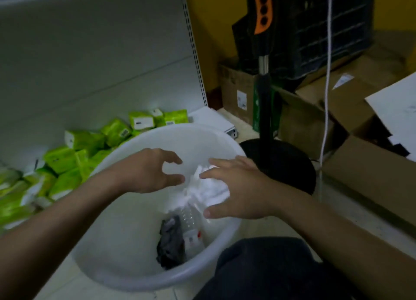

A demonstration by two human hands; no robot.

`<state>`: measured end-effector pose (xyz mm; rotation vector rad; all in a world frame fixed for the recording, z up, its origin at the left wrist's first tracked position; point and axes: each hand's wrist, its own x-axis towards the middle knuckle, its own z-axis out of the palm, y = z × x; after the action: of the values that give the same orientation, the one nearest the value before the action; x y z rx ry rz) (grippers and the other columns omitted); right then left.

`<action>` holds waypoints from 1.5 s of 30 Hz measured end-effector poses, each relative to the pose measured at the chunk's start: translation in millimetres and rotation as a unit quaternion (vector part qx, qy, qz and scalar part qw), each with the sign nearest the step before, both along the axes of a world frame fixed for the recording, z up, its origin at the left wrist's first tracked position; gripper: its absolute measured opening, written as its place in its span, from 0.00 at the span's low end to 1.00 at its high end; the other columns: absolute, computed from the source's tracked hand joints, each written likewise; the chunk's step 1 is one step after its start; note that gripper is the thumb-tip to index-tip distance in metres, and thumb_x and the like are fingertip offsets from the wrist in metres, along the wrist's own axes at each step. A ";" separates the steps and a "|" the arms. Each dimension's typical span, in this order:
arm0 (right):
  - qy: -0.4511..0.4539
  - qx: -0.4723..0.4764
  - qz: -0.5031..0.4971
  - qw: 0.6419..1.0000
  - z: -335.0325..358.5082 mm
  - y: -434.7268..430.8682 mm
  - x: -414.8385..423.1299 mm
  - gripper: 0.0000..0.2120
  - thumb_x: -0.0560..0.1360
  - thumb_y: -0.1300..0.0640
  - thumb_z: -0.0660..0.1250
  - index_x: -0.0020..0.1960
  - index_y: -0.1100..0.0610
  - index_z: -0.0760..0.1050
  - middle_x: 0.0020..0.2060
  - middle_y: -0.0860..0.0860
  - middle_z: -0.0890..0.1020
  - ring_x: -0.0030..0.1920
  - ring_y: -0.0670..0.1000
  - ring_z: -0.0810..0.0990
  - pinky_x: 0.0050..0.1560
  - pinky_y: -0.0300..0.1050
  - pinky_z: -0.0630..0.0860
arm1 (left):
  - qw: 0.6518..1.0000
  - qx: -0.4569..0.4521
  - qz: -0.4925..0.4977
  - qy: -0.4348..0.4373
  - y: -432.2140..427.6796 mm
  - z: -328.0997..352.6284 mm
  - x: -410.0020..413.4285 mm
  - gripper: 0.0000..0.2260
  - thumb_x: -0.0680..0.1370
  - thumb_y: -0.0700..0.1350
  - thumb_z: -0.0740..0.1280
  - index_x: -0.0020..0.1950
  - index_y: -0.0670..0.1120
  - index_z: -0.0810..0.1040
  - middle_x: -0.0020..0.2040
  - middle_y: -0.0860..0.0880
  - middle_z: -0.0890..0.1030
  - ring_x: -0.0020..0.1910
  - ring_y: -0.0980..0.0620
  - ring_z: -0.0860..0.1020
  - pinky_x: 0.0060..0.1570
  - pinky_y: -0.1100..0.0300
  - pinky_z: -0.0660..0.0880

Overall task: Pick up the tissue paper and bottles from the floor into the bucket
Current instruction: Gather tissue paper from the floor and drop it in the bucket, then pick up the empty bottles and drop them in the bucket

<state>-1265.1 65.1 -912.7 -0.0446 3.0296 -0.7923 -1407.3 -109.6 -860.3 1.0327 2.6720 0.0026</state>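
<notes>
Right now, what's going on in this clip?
A person works over a white round plastic bucket. The right hand is spread over a crumpled wad of white tissue paper above the bucket's opening; whether its grip is tight is unclear. The left hand hovers beside it, holding nothing. A clear plastic bottle and a dark crumpled item already lie inside.
</notes>
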 end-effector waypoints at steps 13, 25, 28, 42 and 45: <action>0.000 -0.142 -0.226 0.964 -17.8 42.3 0.2 0.18 0.74 0.58 0.66 0.62 0.48 0.74 0.60 0.51 0.75 0.50 0.49 0.73 0.47 0.41 0.72 | 0.952 -0.099 0.263 0.119 -55.9 -45.2 -28.0 0.40 0.70 0.70 0.60 0.77 0.59 0.49 0.79 0.43 0.45 0.72 0.33 0.59 0.63 0.37 0.67; -0.087 -0.122 -0.255 0.955 19.8 93.4 72.8 0.22 0.76 0.54 0.67 0.69 0.46 0.70 0.62 0.52 0.75 0.57 0.55 0.78 0.52 0.46 0.79 | 0.958 -0.244 0.059 0.141 29.3 -14.9 -6.1 0.41 0.71 0.73 0.54 0.78 0.52 0.51 0.78 0.42 0.56 0.75 0.40 0.59 0.69 0.45 0.63; -0.088 -0.068 -0.264 0.958 34.3 107.5 107.8 0.29 0.73 0.42 0.68 0.72 0.39 0.63 0.68 0.50 0.73 0.63 0.51 0.75 0.52 0.41 0.74 | 0.968 -0.109 -0.071 0.213 86.1 8.7 36.1 0.34 0.72 0.70 0.57 0.73 0.54 0.62 0.74 0.45 0.64 0.70 0.40 0.65 0.61 0.43 0.70; -0.262 0.133 -0.513 0.806 20.2 165.8 403.8 0.38 0.71 0.39 0.68 0.75 0.50 0.59 0.68 0.56 0.72 0.65 0.57 0.72 0.56 0.45 0.69 | 0.697 0.127 -0.698 0.105 342.7 -65.9 362.2 0.23 0.75 0.64 0.57 0.60 0.50 0.75 0.53 0.47 0.80 0.52 0.45 0.79 0.50 0.53 0.75; -0.337 0.081 -0.585 0.733 2.3 131.5 479.6 0.40 0.71 0.38 0.68 0.76 0.47 0.54 0.71 0.55 0.68 0.67 0.56 0.70 0.62 0.47 0.69 | 0.671 0.105 -0.734 0.017 358.9 -99.9 420.9 0.27 0.73 0.66 0.59 0.68 0.53 0.70 0.63 0.47 0.78 0.59 0.45 0.77 0.55 0.52 0.75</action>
<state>-785.5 196.6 -910.4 1.8092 2.0776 -0.3227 -986.4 249.3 -960.2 2.8563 1.1028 -0.0302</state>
